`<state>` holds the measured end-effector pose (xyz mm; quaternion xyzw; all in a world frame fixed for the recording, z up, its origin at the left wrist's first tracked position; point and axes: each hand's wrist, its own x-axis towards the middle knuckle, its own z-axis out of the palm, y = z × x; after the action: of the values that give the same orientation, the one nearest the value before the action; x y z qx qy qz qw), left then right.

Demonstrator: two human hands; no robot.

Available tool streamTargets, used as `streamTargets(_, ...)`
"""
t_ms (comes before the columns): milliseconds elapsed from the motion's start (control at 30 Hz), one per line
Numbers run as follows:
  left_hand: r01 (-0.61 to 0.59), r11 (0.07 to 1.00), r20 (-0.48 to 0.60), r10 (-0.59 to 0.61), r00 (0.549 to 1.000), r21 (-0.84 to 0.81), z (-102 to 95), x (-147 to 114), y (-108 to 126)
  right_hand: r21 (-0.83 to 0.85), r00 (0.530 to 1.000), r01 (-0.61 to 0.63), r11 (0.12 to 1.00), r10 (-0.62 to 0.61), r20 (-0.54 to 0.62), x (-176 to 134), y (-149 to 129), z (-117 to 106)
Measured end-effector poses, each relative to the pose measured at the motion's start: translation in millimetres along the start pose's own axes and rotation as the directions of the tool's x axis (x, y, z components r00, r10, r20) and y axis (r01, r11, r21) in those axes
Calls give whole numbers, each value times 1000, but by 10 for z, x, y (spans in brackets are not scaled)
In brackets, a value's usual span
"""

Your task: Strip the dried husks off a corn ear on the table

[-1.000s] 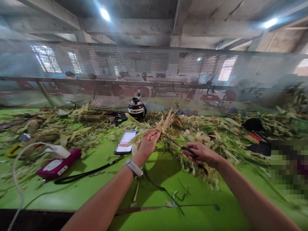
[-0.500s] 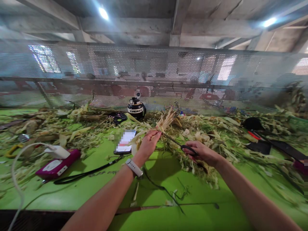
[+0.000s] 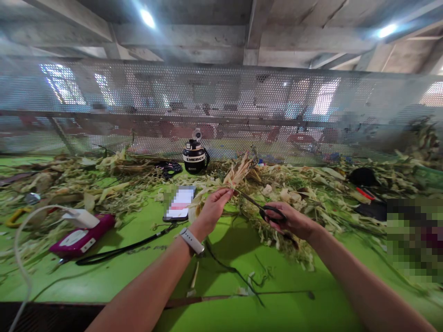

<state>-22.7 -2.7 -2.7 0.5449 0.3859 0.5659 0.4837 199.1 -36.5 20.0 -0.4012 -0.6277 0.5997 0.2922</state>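
Observation:
My left hand (image 3: 215, 205), with a white band on its wrist, is closed in a pinch on pale dried corn husk (image 3: 238, 171). The strips fan out beyond my fingertips, and a few trail to the left of the hand. My right hand (image 3: 286, 217) grips a pair of scissors (image 3: 252, 200) by the black handle loops. Their dark blades point up and left, with the tips right at the fingers of my left hand. Whether the blades are parted is too small to tell. A phone (image 3: 180, 204) with a lit screen lies just left of my left hand.
Husk scraps (image 3: 107, 189) cover much of the green table (image 3: 221, 258). A black bottle (image 3: 194, 157) stands behind the hands. At left are a purple power bank-like box (image 3: 83, 240), a white plug (image 3: 81, 217) and a cable. A perforated metal screen (image 3: 221, 97) rises behind.
The strips left of my left hand have dropped lower, toward the phone. Both hands keep nearly the same place, and the scissors stay at the husk.

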Motion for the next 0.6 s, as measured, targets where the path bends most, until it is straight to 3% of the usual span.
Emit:
streamTargets(467, -1, 1000, 32, 0, 999, 17, 9, -11, -45, -17, 1000, 5, 1000, -6, -8, 19, 37, 34)
streamTargets(600, 2, 999, 51, 0, 999, -36, 16, -17, -57, 71, 1000, -4, 997, 3, 5, 20, 68, 69)
